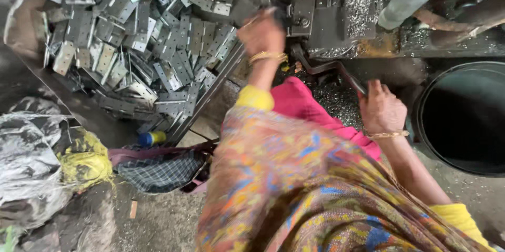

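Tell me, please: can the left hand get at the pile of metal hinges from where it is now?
Probably yes. The left hand is raised at the machine, right beside the pile of metal hinges. The pile lies open on top, and nothing stands between them. The right hand grips the lever, so it does not cross the way.

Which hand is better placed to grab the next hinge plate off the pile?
Left, probably. The left hand is up at the machine, right beside the pile of hinge plates. The right hand is across the body, gripping the machine's lever.
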